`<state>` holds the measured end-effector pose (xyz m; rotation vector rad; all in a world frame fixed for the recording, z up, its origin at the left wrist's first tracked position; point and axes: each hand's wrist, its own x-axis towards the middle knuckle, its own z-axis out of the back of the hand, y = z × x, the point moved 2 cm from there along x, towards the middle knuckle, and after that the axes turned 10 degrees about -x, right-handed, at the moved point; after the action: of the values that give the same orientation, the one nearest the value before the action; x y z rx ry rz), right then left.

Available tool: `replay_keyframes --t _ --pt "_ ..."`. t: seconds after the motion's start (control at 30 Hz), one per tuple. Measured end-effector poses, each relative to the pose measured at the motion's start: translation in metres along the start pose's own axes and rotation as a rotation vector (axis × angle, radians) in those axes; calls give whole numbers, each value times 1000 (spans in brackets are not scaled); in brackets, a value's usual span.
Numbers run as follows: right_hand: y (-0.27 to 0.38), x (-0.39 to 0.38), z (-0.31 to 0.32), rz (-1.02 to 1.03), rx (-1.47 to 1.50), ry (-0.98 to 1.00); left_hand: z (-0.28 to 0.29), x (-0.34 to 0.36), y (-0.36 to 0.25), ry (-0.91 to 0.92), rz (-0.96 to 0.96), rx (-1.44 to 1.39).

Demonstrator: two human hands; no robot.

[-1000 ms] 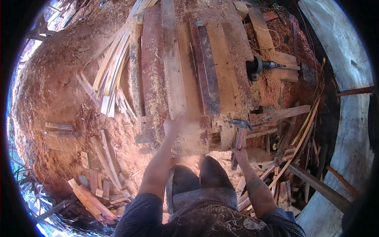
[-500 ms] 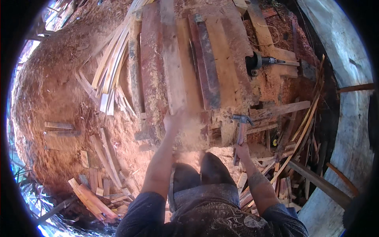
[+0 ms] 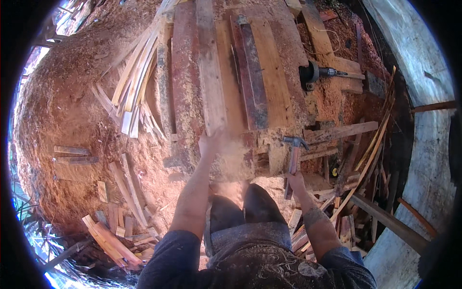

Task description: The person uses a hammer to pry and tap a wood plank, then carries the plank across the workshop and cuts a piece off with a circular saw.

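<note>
My left hand (image 3: 208,143) is at the near end of a long, pale wooden plank (image 3: 211,86) and appears to grip its corner, though dust blurs the fingers. That plank lies lengthwise on a sawdust-covered workbench (image 3: 187,86). In my right hand (image 3: 295,181) is a claw hammer (image 3: 294,154), held upright by its handle with the head pointing away from me. The hammer hangs over the bench's near right edge, apart from the planks. To the right of my plank lie a dark, narrow board (image 3: 253,77) and a wider, yellowish board (image 3: 272,72).
A power tool (image 3: 315,74) with a metal chuck rests at the bench's right side. Thin wooden strips (image 3: 137,91) fan out on the left. Offcuts (image 3: 113,245) lie on the sawdust-covered ground at lower left. Long strips and a beam (image 3: 390,224) lean on the right.
My left hand has shifted slightly away from me along with the plank's end. The hammer and right hand have risen a little. Dust still hangs near the left hand.
</note>
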<state>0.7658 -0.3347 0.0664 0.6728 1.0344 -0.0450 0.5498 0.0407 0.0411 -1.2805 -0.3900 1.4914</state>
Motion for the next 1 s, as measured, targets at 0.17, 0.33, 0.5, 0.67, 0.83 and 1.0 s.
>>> replay_keyframes --t 0.17,0.33,0.5,0.67,0.83,1.0 --pt "-17 9 8 30 -44 77 -5 -15 -22 -9 35 -37" --pt "-9 8 0 -9 -19 43 3 -6 -6 -34 14 0" --pt "-13 9 6 -11 -9 52 -6 -6 -5 -44 25 -26" --pt "-16 5 -1 -4 -66 -7 1 -6 -7 14 61 -35" --pt "-19 13 4 22 -32 51 -3 -10 -17 -25 0 -9" --pt "-10 4 1 27 -79 -12 2 -15 -20 5 13 -55"
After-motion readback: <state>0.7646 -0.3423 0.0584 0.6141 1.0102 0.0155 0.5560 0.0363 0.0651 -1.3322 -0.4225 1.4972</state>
